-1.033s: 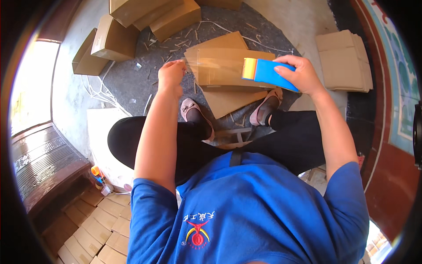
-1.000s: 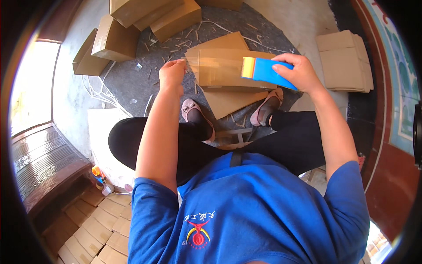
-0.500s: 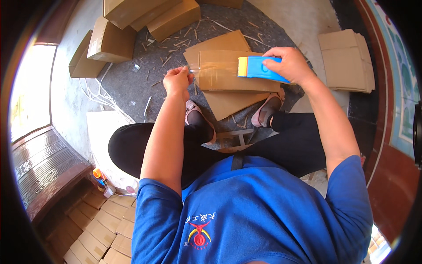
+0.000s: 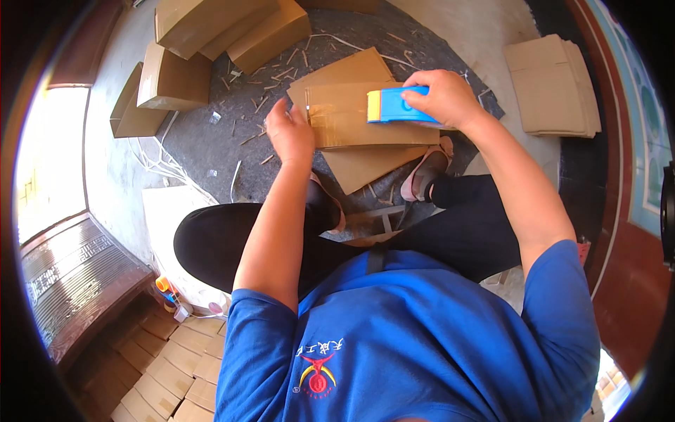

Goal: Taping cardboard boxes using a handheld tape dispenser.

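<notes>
A closed cardboard box [image 4: 337, 132] lies between my feet on flattened cardboard [image 4: 373, 165]. Clear tape shows as a shiny patch near the box's left end. My right hand [image 4: 450, 98] grips a blue tape dispenser [image 4: 404, 105] with a yellow front end, held over the right part of the box. At the box's left edge is my left hand [image 4: 290, 135], its fingers loosely apart, slightly blurred, and holding nothing that I can see.
Several brown cartons [image 4: 176, 77] stand at the far left. Flattened cardboard [image 4: 552, 84] is stacked at the far right. White strapping [image 4: 158, 156] and cardboard scraps litter the dark floor mat [image 4: 239, 133]. Rows of small boxes [image 4: 172, 359] sit at the lower left.
My left hand has let go of the tape end at the box's left side; the stretch of tape in the air is gone. The dispenser has shifted slightly left.
</notes>
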Demonstrator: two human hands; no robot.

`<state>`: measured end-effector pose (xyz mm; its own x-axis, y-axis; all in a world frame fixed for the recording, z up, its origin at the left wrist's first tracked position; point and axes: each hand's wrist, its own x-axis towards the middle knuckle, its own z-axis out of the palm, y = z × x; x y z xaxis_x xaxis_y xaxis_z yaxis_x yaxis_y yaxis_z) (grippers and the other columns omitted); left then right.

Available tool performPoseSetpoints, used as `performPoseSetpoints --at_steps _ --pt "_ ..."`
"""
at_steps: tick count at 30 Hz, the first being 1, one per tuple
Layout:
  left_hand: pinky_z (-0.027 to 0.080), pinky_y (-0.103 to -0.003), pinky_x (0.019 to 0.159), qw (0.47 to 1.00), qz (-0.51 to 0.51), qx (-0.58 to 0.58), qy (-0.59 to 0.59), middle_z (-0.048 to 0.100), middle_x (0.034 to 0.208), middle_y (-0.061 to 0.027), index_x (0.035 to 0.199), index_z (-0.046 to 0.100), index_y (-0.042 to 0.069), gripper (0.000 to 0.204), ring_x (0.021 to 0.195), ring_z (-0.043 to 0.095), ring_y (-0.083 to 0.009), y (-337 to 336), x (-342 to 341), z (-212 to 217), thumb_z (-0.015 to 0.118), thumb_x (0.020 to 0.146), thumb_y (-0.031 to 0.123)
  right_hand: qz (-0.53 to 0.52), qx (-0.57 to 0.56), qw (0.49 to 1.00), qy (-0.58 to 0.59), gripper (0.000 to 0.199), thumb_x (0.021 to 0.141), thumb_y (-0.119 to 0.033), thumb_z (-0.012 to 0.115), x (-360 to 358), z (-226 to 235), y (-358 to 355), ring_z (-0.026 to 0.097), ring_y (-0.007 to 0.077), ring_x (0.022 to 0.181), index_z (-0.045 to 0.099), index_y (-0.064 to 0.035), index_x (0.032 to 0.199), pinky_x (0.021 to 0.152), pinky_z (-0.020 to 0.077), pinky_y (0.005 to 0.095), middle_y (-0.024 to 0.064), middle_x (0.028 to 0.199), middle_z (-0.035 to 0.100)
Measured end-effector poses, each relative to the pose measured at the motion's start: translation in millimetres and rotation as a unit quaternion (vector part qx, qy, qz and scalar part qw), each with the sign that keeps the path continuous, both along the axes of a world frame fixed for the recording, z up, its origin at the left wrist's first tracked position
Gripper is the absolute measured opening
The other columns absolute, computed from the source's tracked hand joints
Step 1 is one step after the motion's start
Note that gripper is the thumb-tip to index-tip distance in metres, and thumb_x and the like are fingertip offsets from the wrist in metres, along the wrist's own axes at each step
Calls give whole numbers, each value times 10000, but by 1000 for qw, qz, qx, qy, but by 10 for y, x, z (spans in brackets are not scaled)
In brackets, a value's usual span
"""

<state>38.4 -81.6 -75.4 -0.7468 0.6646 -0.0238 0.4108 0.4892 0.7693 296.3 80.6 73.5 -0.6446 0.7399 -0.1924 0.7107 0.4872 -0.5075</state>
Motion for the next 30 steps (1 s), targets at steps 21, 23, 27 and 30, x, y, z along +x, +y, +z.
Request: performPoseSetpoints --at_steps 21,23,27,30 --pt "501 -508 920 987 -22 -161 -4 691 1155 -215 1361 514 85 606 1095 641 -432 302 441 345 472 982 556 31 -102 992 62 299 858 -329 700 1582 -298 577 692 213 841 743 -92 1035 789 535 345 100 927 738" --pt "495 -505 938 984 -34 -177 -7 622 1298 -221 1395 476 63 622 1145 618 -423 309 415 351 471 988 532 20 -101 993 56 301 859 -338 699 1541 -310 608 693 219 843 744 -100 1038 793 534 346 100 927 738" --pt "387 -499 1090 974 -19 -208 85 417 1524 -213 1476 395 56 661 1363 460 -377 392 647 472 471 995 503 17 -76 994 72 309 861 -366 699 1580 -388 591 696 237 842 749 -119 1040 796 534 351 96 920 738" --pt "109 -523 1216 893 -140 -220 366 232 1635 -154 1543 309 78 715 1522 179 -296 471 879 425 492 987 488 16 -60 996 68 313 861 -375 699 1566 -406 596 697 240 845 751 -120 1035 798 536 353 91 920 739"
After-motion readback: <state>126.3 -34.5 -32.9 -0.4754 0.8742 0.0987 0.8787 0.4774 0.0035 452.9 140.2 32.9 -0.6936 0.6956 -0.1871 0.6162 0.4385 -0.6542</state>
